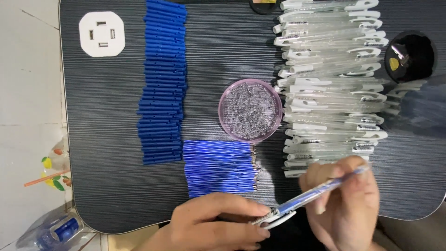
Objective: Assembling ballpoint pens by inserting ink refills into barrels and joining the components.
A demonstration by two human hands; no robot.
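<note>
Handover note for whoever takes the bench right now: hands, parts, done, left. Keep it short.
Left hand pinches the clip end of a pen; right hand holds its other end. Both hands are at the table's near edge.
Parts: blue grips stacked at left, blue refills in front, round dish of springs at centre, clear barrels piled at right.
Done: one pen in hand with a blue refill inside.
Left: large stacks of every part.

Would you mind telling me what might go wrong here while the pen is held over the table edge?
The pen, held between the left hand and right hand, sits past the table edge, so a dropped part may fall to the floor. A stray elbow might also tip the open dish of springs nearby.
</note>
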